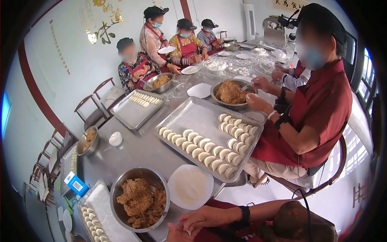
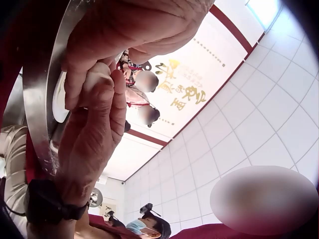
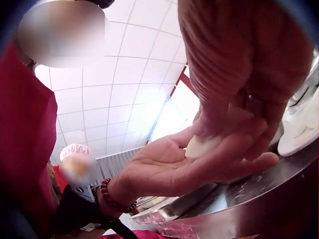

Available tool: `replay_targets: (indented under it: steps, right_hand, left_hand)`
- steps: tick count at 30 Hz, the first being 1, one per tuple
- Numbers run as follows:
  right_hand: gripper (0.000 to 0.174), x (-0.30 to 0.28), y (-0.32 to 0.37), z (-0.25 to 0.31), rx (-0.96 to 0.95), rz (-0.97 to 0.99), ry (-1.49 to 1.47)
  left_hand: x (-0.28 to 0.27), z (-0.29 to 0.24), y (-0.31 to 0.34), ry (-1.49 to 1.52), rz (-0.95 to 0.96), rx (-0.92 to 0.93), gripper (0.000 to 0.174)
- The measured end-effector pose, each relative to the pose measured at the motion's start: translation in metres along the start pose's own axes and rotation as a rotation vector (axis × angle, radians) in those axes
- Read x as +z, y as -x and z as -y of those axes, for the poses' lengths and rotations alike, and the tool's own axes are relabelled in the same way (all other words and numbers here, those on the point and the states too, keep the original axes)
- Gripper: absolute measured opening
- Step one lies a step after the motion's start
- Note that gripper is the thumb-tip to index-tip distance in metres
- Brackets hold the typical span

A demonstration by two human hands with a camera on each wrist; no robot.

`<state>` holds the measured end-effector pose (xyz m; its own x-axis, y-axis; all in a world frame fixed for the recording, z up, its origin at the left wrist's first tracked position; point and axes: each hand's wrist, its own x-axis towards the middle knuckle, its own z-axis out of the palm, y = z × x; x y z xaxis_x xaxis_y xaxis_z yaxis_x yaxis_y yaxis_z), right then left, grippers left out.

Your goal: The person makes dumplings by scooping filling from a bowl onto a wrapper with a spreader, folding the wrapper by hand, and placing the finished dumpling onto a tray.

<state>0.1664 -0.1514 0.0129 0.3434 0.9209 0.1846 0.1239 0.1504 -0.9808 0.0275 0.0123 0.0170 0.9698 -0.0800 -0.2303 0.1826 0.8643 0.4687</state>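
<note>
A small white dumpling (image 2: pixel 98 74) is between my two hands, mostly covered by fingers. My left hand (image 1: pixel 181 234) cradles it from below; in the right wrist view its pale edge lies along the fingers. From above, my right hand (image 1: pixel 207 217) pinches the dough with thumb and fingers. Just beyond my hands stands a steel bowl (image 1: pixel 116 189) of brown minced filling (image 1: pixel 135 197). Beside that bowl is a white plate (image 1: pixel 201 177) with round, flat wrappers (image 1: pixel 189 187) on it.
A large tray (image 1: pixel 177 117) holds rows of folded dumplings, and another tray (image 1: pixel 102 201) lies left of the bowl. A person in red (image 1: pixel 318 109) works at the right by a second filling bowl (image 1: pixel 219 101). Several people sit or stand across the steel table (image 1: pixel 117 151).
</note>
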Motion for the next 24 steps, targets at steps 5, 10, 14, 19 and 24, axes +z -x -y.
replay_targets:
  steps: [5,10,14,19,24]
  right_hand:
    - [0.019,-0.005,-0.002,0.011,0.123,0.008,-0.255]
    - [0.016,-0.026,-0.016,0.023,0.080,0.004,-0.086]
    - [0.016,-0.049,-0.028,0.031,0.118,-0.009,-0.074]
    - [0.015,-0.088,-0.054,0.049,0.143,-0.036,0.028]
    - [0.016,-0.134,-0.082,0.044,0.164,-0.093,0.080]
  left_hand:
    - [0.010,-0.004,-0.001,0.005,-0.009,0.014,0.053]
    - [-0.010,-0.008,-0.008,-0.058,0.001,0.015,0.051]
    - [-0.017,-0.006,-0.014,-0.324,-0.256,0.182,0.046]
    - [-0.032,-0.006,-0.032,-0.503,-0.420,0.319,0.044]
    - [-0.034,-0.007,-0.046,-0.672,-0.518,0.306,0.043]
